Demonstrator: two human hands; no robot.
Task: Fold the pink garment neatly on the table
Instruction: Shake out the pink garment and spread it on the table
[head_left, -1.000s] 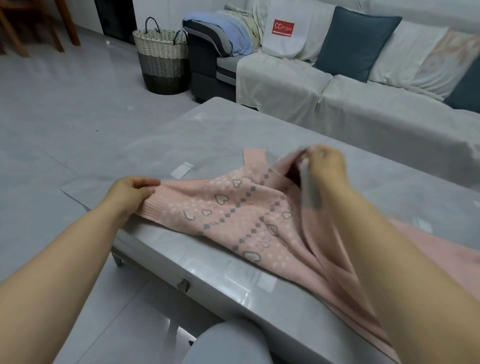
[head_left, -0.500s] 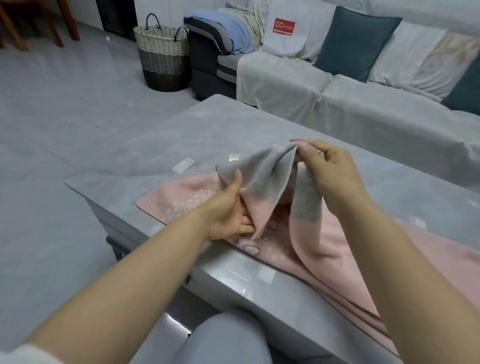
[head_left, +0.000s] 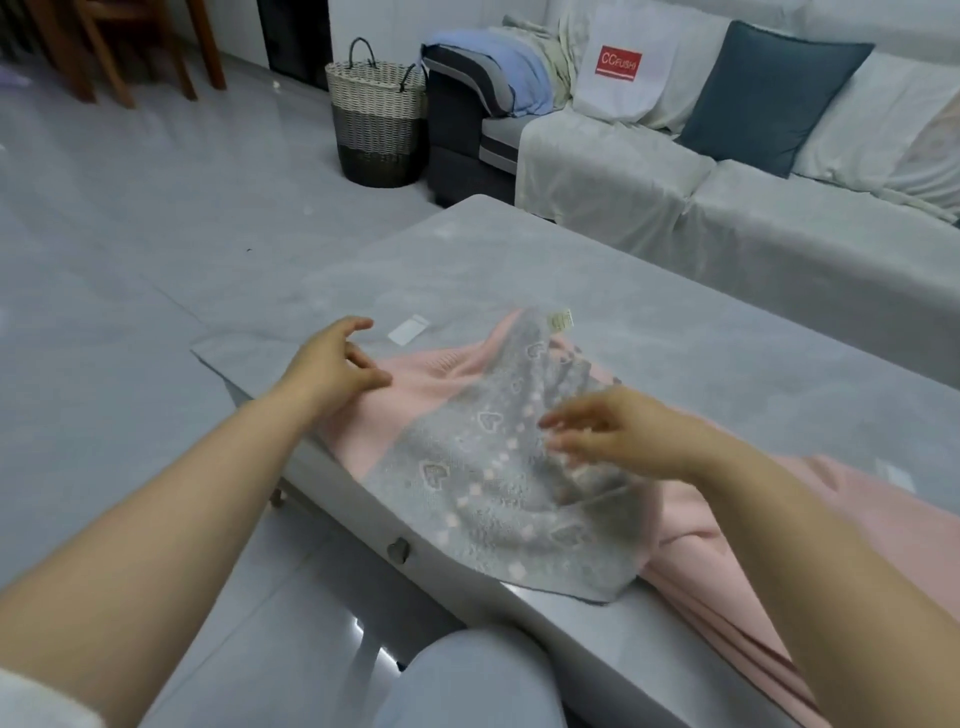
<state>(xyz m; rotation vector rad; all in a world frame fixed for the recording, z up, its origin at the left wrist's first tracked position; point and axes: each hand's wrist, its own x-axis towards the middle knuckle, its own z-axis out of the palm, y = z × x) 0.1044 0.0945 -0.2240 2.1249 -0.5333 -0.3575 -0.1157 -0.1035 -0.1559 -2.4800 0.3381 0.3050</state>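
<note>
Head view, read left to right. Far left, wooden chair legs (head_left: 130, 52) on the tiled floor; nearer the middle, a woven basket (head_left: 376, 124) with two handles stands beside the sofa arm. The left hand (head_left: 332, 364) sits at the table's (head_left: 519, 260) near left corner, palm down, fingers loose and spread, gripping nothing. Its lower fingers appear to rest on the pink ribbed edge, likely to pin that end flat while the rest is arranged. A white sticker (head_left: 408, 330) lies on the tabletop just beyond it. The pink garment (head_left: 415, 384) lies on the table's near side, running from that corner off to the right, where it slumps over the near edge. A grey flap (head_left: 498, 483) with small hearts and dots lies turned over on top of it, a label (head_left: 560, 318) at its far tip, so this reads as the knit's inner face folded across the body. The right hand (head_left: 618, 434) is over the flap's right side, fingers straight and fanned, pinching nothing. Motion blur hides whether it touches the cloth; my guess is it is smoothing or about to. The fold looks early and the flap is wrinkled. Far right, the sofa (head_left: 727, 208) carries a blue blanket (head_left: 498, 73), a white bag (head_left: 623, 78) and a dark cushion (head_left: 769, 98). Containers: the basket's inside is hidden from this angle; the bag's contents cannot be told.
</note>
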